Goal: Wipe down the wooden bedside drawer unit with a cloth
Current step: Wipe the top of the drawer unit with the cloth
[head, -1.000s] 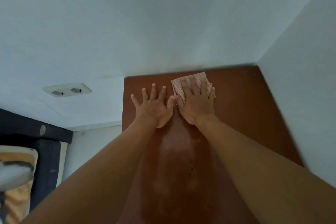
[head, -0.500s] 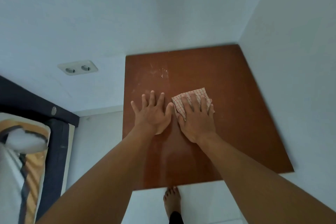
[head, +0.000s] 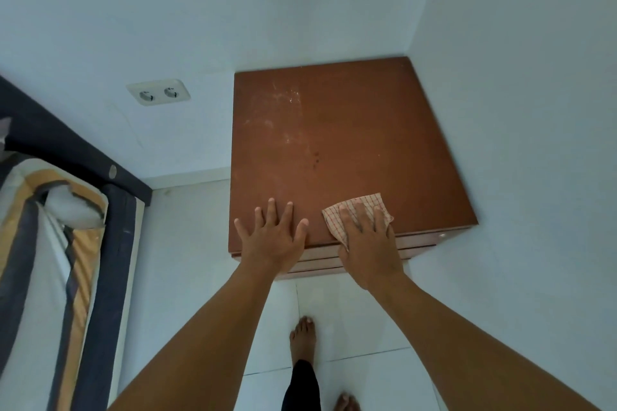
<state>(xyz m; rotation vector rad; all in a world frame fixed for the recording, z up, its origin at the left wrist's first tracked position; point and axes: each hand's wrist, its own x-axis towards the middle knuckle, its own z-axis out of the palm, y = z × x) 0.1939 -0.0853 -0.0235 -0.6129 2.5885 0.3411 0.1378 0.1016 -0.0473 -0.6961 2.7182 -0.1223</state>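
The wooden bedside drawer unit (head: 350,130) stands in the room's corner, its reddish-brown top showing pale dusty smears near the back left and a few dark specks in the middle. A checked cream-and-red cloth (head: 362,208) lies at the top's front edge under my right hand (head: 370,243), which presses flat on it with fingers spread. My left hand (head: 273,237) rests flat and empty on the front edge, to the left of the cloth. Drawer fronts show just below both hands.
White walls close in behind and to the right of the unit. A double wall socket (head: 158,92) sits left of it. A bed (head: 50,243) with striped bedding and a dark frame fills the left. My bare feet (head: 302,337) stand on white floor tiles.
Both hands have slid from the back of the top toward its front edge, my right hand dragging the cloth along. The view has pulled back, showing drawer fronts, floor and feet.
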